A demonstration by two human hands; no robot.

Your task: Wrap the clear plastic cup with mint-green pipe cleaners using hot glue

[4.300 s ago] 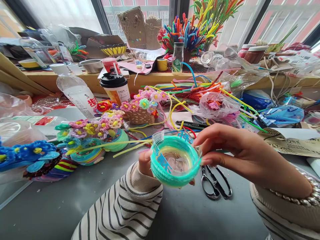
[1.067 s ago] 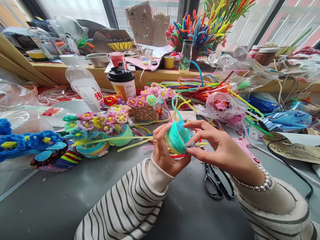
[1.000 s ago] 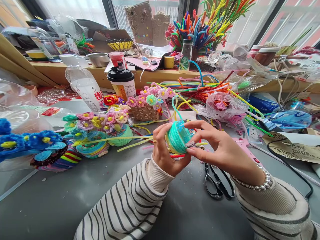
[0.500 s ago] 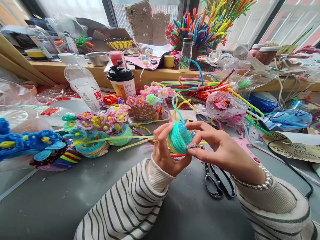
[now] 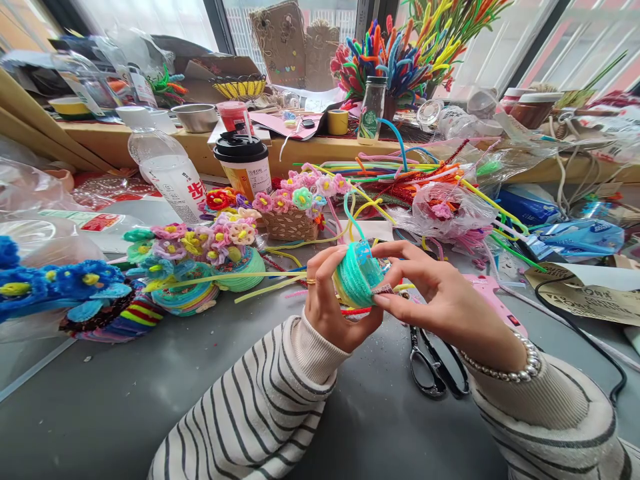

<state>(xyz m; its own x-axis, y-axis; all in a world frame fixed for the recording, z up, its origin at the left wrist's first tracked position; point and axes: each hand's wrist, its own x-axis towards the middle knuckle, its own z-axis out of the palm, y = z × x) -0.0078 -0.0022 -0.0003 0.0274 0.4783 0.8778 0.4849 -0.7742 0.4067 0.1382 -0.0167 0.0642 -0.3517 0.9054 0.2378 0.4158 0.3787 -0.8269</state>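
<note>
A small round cup (image 5: 356,279), wrapped in turquoise and yellow pipe cleaner, is tilted above the grey table. My left hand (image 5: 334,300) has its fingers wrapped round the cup from the left and below. On the cup's right side, the thumb and fingers of my right hand (image 5: 433,293) pinch the rim near a small printed label (image 5: 383,289). A loose turquoise pipe cleaner (image 5: 354,219) rises from the top of the cup. Black scissors (image 5: 434,367) lie just below my right hand, partly covered by it.
Pipe-cleaner flower pots (image 5: 183,283) stand at the left, beside a flower basket (image 5: 290,225). Behind are a lidded drink cup (image 5: 244,163) and a bottle (image 5: 165,167). A pink glue gun (image 5: 493,300) and its black cable lie right; loose pipe cleaners (image 5: 400,175) lie behind.
The cup has turned very slightly, and the label by my right fingers is now tilted differently. My right hand and wrist have shifted a little to the left.
</note>
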